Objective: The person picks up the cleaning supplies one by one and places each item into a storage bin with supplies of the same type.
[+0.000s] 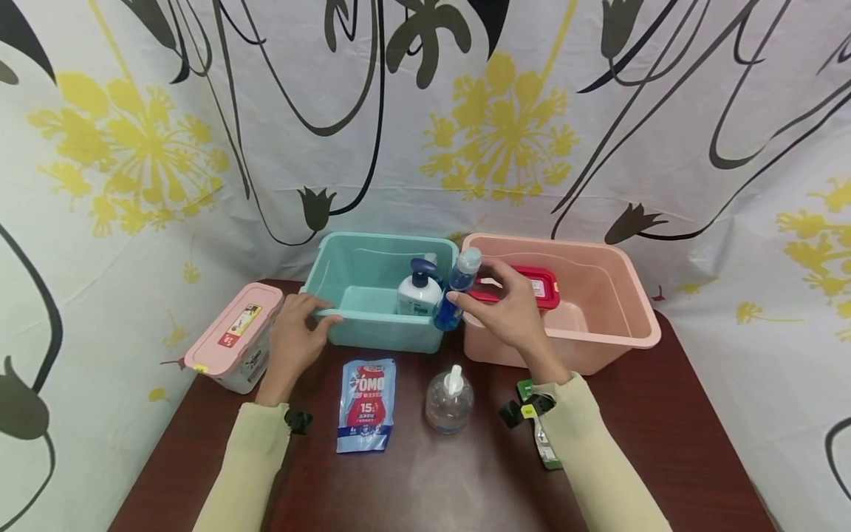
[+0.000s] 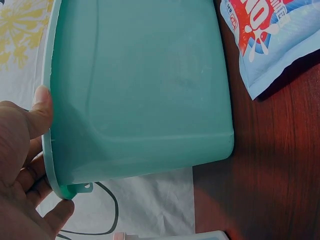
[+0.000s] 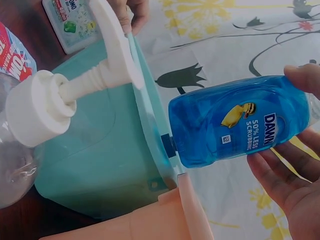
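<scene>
My right hand grips a blue Dawn dish soap bottle between thumb and fingers. In the head view the bottle is tilted over the right front corner of the teal bin. My left hand holds that bin's rim at its left front corner; the left wrist view shows the thumb on the outer side of the rim. Inside the bin stands a white pump bottle with a dark blue pump, and another light-topped item is mostly hidden behind it.
The pink bin at right holds a red-lidded container. A pink-lidded box stands at left. In front lie an OMO pouch and a green-and-white packet, partly under my right sleeve; a clear pump bottle stands between them.
</scene>
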A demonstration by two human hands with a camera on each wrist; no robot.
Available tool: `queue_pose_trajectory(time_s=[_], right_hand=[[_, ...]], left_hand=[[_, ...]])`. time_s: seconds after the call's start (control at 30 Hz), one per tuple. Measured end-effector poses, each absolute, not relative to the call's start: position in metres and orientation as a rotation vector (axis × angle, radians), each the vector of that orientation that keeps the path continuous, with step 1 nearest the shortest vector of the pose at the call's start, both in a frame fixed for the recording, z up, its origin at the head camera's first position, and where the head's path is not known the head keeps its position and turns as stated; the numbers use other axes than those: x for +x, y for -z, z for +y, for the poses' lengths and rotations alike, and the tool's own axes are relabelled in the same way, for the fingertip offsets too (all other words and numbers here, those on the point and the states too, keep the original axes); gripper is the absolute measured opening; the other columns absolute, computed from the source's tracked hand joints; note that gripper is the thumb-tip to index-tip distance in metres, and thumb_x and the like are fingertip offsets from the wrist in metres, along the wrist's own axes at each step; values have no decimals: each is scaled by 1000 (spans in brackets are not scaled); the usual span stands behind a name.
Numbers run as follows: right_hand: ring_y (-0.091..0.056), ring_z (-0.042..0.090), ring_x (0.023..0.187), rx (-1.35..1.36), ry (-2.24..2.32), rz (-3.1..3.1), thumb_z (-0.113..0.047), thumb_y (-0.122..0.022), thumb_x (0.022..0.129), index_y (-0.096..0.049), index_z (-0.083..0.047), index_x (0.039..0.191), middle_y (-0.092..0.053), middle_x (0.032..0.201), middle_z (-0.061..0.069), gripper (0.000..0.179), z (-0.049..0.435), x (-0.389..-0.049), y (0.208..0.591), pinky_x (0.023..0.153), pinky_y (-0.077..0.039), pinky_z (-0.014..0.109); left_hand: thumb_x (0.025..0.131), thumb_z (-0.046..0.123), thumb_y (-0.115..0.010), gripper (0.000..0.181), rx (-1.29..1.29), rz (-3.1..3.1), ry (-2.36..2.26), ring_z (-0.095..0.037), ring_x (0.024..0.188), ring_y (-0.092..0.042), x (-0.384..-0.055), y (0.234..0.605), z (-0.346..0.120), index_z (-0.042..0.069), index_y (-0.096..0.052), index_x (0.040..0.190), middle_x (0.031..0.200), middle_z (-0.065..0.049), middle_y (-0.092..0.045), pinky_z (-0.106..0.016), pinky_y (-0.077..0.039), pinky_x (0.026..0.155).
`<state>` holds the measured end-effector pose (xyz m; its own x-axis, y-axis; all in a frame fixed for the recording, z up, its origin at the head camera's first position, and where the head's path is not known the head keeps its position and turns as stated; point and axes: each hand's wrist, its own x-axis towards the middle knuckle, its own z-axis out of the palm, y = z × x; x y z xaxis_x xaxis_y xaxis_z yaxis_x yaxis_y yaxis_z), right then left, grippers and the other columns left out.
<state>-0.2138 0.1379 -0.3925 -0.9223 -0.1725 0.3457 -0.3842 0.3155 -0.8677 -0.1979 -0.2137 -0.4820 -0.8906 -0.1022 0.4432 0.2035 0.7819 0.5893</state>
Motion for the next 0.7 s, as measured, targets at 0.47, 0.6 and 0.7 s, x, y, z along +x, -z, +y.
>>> queue_pose_trajectory(time_s=[0.47,0.6,0.7], right_hand=[[-71,24,110,533,-1615,-2420,-39,-86,83,-65,-20,128,-71,121,2,54,128,-228,391,95,-59,42],[-71,27,109,558,-1604,-2429,-39,-85,84,-64,-17,129,-70,123,4,55,124,-232,389,94,-59,45],[-70,26,107,564,-1593,-2439,-39,-85,84,-64,-17,129,-70,123,3,54,121,-235,388,92,-60,44]], left_hand=[[88,34,-81,32,-65,-2526,905,-27,102,-54,-198,482,-213,12,-74,109,117,-10,-70,-59,-51,99],[87,34,-81,32,-60,-2525,908,-27,103,-55,-198,482,-213,12,-74,109,117,-10,-70,-60,-51,100],[88,35,-81,32,-58,-2527,906,-26,103,-55,-198,483,-214,13,-74,109,118,-10,-70,-59,-51,100]])
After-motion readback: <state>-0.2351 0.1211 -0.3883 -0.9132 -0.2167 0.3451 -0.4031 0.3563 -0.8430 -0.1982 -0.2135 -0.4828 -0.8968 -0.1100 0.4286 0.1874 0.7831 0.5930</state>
